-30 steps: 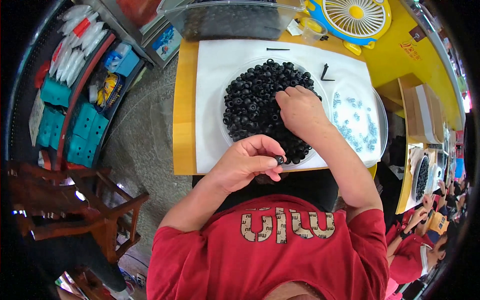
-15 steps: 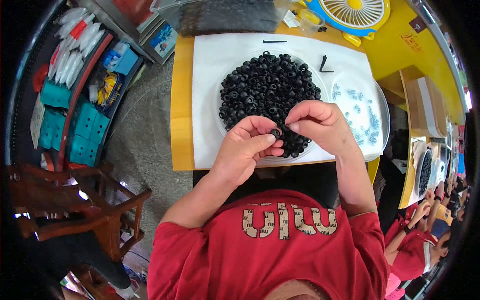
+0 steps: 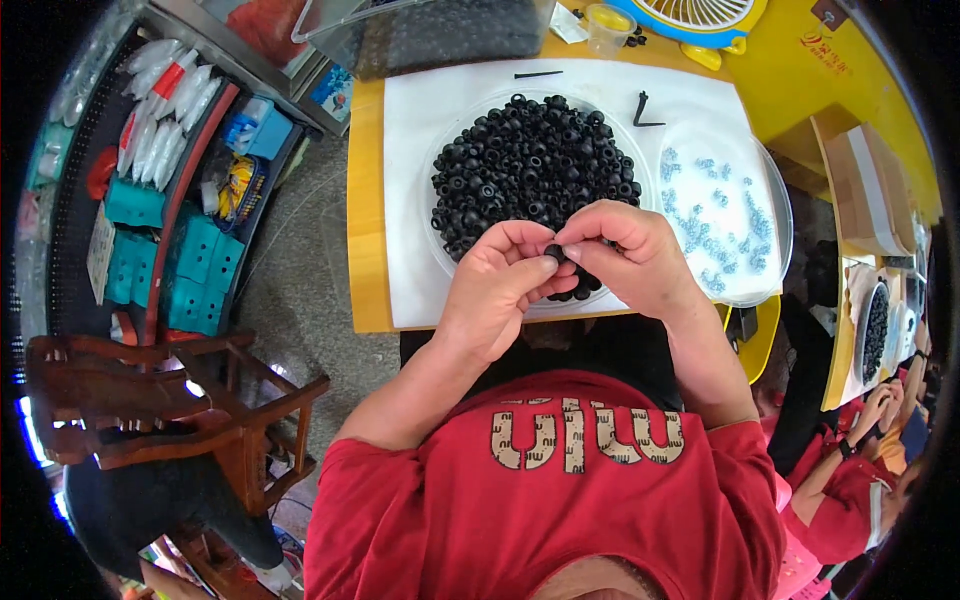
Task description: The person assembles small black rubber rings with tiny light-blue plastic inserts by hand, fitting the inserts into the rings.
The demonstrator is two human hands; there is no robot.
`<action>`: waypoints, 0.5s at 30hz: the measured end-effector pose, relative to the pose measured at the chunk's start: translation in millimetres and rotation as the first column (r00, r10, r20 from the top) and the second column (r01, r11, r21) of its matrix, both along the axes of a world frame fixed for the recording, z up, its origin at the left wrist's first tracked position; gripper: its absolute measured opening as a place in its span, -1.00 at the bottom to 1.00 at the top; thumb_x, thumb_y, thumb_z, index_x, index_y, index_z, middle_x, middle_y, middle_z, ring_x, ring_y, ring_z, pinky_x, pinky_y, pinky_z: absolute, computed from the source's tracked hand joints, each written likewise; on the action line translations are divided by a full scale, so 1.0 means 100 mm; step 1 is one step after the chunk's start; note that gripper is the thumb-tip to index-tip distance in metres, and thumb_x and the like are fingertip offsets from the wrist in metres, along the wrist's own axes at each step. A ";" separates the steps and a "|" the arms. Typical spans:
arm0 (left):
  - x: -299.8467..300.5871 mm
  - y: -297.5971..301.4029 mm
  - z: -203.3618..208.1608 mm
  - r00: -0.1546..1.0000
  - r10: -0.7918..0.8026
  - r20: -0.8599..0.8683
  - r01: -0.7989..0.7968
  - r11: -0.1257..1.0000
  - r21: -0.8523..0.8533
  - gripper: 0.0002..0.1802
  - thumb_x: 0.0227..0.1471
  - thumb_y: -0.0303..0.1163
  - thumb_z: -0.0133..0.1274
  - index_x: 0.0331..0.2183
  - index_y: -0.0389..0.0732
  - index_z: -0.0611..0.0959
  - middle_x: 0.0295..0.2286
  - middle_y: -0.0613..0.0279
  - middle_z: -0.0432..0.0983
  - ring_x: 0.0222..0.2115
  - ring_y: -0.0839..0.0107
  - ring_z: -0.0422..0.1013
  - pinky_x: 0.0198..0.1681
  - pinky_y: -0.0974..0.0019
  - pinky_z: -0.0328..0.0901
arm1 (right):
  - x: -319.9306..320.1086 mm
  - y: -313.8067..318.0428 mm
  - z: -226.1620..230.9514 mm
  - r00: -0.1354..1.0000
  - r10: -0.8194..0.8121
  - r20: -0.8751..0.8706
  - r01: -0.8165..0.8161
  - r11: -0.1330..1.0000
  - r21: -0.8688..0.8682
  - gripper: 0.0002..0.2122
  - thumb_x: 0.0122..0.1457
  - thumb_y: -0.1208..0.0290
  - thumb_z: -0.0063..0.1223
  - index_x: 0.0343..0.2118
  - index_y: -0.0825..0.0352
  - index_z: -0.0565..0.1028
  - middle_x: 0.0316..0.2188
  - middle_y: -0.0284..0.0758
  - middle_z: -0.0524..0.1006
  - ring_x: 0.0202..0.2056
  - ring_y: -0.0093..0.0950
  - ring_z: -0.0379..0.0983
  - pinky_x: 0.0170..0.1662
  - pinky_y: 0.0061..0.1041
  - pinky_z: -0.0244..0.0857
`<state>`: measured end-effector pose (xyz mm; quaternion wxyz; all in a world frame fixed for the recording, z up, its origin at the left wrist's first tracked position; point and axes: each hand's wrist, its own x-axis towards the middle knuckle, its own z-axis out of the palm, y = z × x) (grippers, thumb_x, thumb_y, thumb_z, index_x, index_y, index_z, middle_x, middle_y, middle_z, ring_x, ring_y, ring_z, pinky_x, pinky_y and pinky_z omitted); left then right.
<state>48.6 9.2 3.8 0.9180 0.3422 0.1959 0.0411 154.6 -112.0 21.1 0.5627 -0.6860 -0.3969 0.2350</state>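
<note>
A small round black part [image 3: 556, 254] with a hollow end is pinched between the thumb and fingers of my left hand [image 3: 492, 290]. My right hand [image 3: 637, 262] is closed, its thumb and index fingertips pressed together right at that part. Anything tiny between those right fingertips is hidden. Both hands are held over the near edge of a heap of similar black parts [image 3: 535, 165], which fills a clear round tray [image 3: 428, 205]. Right of it, small translucent bluish pieces [image 3: 752, 232] lie scattered in another clear tray [image 3: 788, 225].
Beyond the heap, a thin black stick [image 3: 538, 75] and an L-shaped black piece [image 3: 645, 112] lie on the white sheet [image 3: 402, 130]. A clear bin [image 3: 440, 40], a small cup [image 3: 608, 30] and a fan [image 3: 700, 12] stand behind. A co-worker's hands [image 3: 875, 410] show at right.
My right hand has come left, bringing its fingertips from beside the black part to meet it. My left hand still grips the part. The whole view has shifted slightly.
</note>
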 end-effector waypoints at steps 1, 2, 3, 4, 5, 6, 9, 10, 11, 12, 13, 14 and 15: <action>0.00 0.00 -0.01 1.000 0.003 -0.002 -0.003 1.000 0.004 -0.80 -0.14 -0.65 -0.10 -0.36 -0.25 0.40 -0.44 0.18 0.40 -0.44 0.40 0.40 -0.32 0.36 0.35 | 0.00 0.00 0.00 0.996 0.006 0.090 -0.006 1.000 0.002 -0.90 -0.11 0.60 -0.05 -0.48 0.35 0.45 -0.54 -0.34 0.45 -0.49 -0.59 0.40 -0.42 -0.67 0.27; 0.00 -0.01 -0.01 1.000 0.005 -0.002 -0.005 1.000 0.007 -0.79 -0.14 -0.65 -0.10 -0.35 -0.25 0.39 -0.44 0.18 0.40 -0.44 0.40 0.40 -0.32 0.36 0.35 | 0.00 -0.01 0.00 0.996 0.003 0.089 -0.003 1.000 0.004 -0.90 -0.11 0.60 -0.05 -0.48 0.35 0.45 -0.54 -0.34 0.45 -0.49 -0.59 0.40 -0.42 -0.67 0.27; 0.00 -0.01 -0.01 1.000 0.002 -0.003 -0.002 1.000 0.008 -0.79 -0.14 -0.65 -0.10 -0.35 -0.25 0.39 -0.44 0.18 0.40 -0.44 0.40 0.40 -0.32 0.36 0.35 | 0.00 -0.01 -0.01 0.998 0.001 0.065 -0.001 1.000 0.006 -0.90 -0.11 0.60 -0.05 -0.47 0.35 0.44 -0.53 -0.33 0.45 -0.48 -0.57 0.40 -0.42 -0.65 0.27; 0.00 -0.02 -0.01 1.000 0.011 0.003 -0.011 1.000 0.013 -0.79 -0.14 -0.65 -0.10 -0.35 -0.26 0.39 -0.43 0.17 0.39 -0.44 0.39 0.40 -0.31 0.35 0.35 | -0.01 -0.02 -0.01 0.999 -0.002 0.040 0.001 1.000 0.007 -0.90 -0.12 0.60 -0.05 -0.47 0.35 0.44 -0.53 -0.31 0.45 -0.48 -0.54 0.41 -0.42 -0.64 0.28; 0.00 -0.02 -0.01 1.000 0.021 0.010 -0.022 1.000 0.017 -0.79 -0.14 -0.65 -0.11 -0.35 -0.26 0.38 -0.42 0.17 0.39 -0.43 0.38 0.40 -0.31 0.35 0.35 | -0.01 -0.02 -0.01 0.999 -0.003 0.039 0.002 1.000 0.009 -0.90 -0.12 0.60 -0.05 -0.47 0.35 0.44 -0.53 -0.31 0.45 -0.48 -0.54 0.41 -0.42 -0.64 0.28; 0.00 -0.02 -0.01 1.000 0.021 0.009 -0.021 1.000 0.019 -0.79 -0.14 -0.65 -0.11 -0.35 -0.26 0.38 -0.42 0.17 0.39 -0.43 0.38 0.40 -0.31 0.35 0.35 | -0.02 -0.02 -0.01 0.997 -0.011 0.072 0.011 1.000 0.004 -0.89 -0.13 0.60 -0.05 -0.47 0.35 0.44 -0.51 -0.30 0.45 -0.45 -0.51 0.41 -0.40 -0.62 0.28; 0.02 -0.04 0.00 0.998 0.055 0.010 -0.055 0.998 0.019 -0.74 -0.16 -0.66 -0.10 -0.31 -0.25 0.36 -0.40 0.17 0.37 -0.41 0.38 0.38 -0.29 0.33 0.34 | -0.07 -0.02 -0.01 0.977 -0.051 0.207 0.047 0.999 0.027 -0.85 -0.16 0.60 -0.03 -0.45 0.33 0.44 -0.47 -0.29 0.45 -0.41 -0.43 0.39 -0.36 -0.56 0.28; 0.03 -0.05 0.01 0.996 0.090 -0.001 -0.090 0.996 0.019 -0.72 -0.16 -0.66 -0.10 -0.30 -0.25 0.34 -0.40 0.18 0.36 -0.41 0.39 0.37 -0.29 0.34 0.33 | -0.09 -0.02 -0.01 0.948 -0.087 0.306 0.074 0.996 0.054 -0.83 -0.18 0.60 -0.02 -0.43 0.33 0.44 -0.45 -0.28 0.44 -0.39 -0.37 0.38 -0.35 -0.52 0.28; 0.04 -0.06 0.01 0.992 0.124 -0.011 -0.124 0.992 0.017 -0.70 -0.17 -0.67 -0.09 -0.29 -0.24 0.33 -0.39 0.19 0.35 -0.40 0.41 0.36 -0.28 0.35 0.32 | -0.11 -0.02 -0.02 0.948 -0.086 0.306 0.072 0.996 0.056 -0.83 -0.18 0.60 -0.02 -0.43 0.33 0.44 -0.45 -0.28 0.44 -0.39 -0.37 0.38 -0.35 -0.52 0.28; 0.05 -0.07 0.01 0.992 0.126 -0.011 -0.126 0.992 0.019 -0.70 -0.17 -0.67 -0.09 -0.29 -0.24 0.33 -0.39 0.19 0.35 -0.40 0.41 0.36 -0.28 0.35 0.32 | -0.13 -0.01 -0.04 0.906 -0.126 0.405 0.104 0.992 0.076 -0.81 -0.20 0.59 -0.02 -0.42 0.33 0.43 -0.44 -0.28 0.44 -0.39 -0.35 0.37 -0.34 -0.49 0.27; 0.07 -0.08 0.00 0.990 0.142 -0.025 -0.141 0.990 0.025 -0.69 -0.17 -0.66 -0.08 -0.29 -0.23 0.32 -0.39 0.20 0.34 -0.40 0.43 0.35 -0.29 0.36 0.31 | -0.14 0.00 -0.06 0.851 -0.166 0.498 0.134 0.986 0.099 -0.79 -0.21 0.59 -0.01 -0.41 0.33 0.43 -0.43 -0.27 0.43 -0.38 -0.32 0.35 -0.33 -0.46 0.26; 0.08 -0.09 0.00 0.987 0.155 -0.040 -0.154 0.988 0.030 -0.68 -0.18 -0.66 -0.07 -0.29 -0.23 0.31 -0.39 0.21 0.34 -0.40 0.44 0.34 -0.29 0.37 0.30 | -0.14 0.00 -0.08 0.851 -0.166 0.498 0.134 0.986 0.100 -0.79 -0.21 0.59 -0.01 -0.41 0.33 0.43 -0.43 -0.27 0.43 -0.38 -0.32 0.35 -0.33 -0.46 0.26; 0.08 -0.10 -0.01 0.987 0.155 -0.041 -0.153 0.988 0.030 -0.68 -0.18 -0.66 -0.07 -0.29 -0.23 0.31 -0.39 0.21 0.34 -0.40 0.44 0.34 -0.29 0.37 0.30 | -0.13 0.00 -0.11 0.821 -0.184 0.541 0.139 0.983 0.122 -0.79 -0.21 0.59 0.00 -0.41 0.33 0.43 -0.43 -0.28 0.43 -0.40 -0.32 0.35 -0.35 -0.45 0.25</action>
